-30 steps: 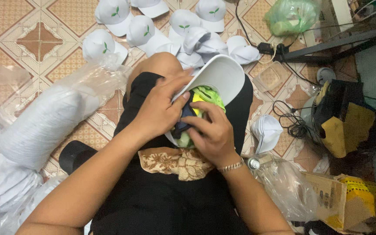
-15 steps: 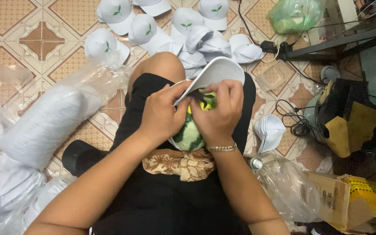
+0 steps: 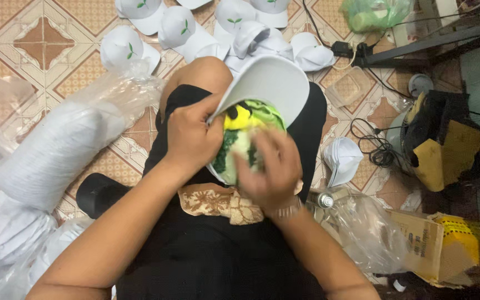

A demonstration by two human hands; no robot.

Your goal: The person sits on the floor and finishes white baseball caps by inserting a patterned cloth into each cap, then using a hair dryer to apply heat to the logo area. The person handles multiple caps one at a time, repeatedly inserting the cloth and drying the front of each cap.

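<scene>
A white fabric baseball cap with a stiff curved brim (image 3: 262, 83) lies upside down on the person's lap, brim pointing toward one o'clock, so that its hollow crown faces up. The left hand (image 3: 190, 139) is closed on the cap's rim at about nine o'clock of the crown, thumb inside and fingers outside, seemingly to hold the opening wide and steady. The right hand (image 3: 270, 169), fingers curled and blurred, presses down on a bundle of green and yellow stuffing (image 3: 243, 130) that fills the crown, apparently to give the cap its shape; whether it grips the stuffing or only pushes on it I cannot tell.

On the patterned tiled floor (image 3: 6, 33) at twelve o'clock lies a loose spread of white caps with small green leaf marks (image 3: 179, 28), crowns up. At nine o'clock a clear plastic bag packed with stacked white caps (image 3: 56, 150) rests against the knee, within easy reach. At three o'clock sits one more white cap (image 3: 343, 158) beside a tangle of black cable (image 3: 381, 153), and at four o'clock a torn cardboard box (image 3: 423, 241).
</scene>
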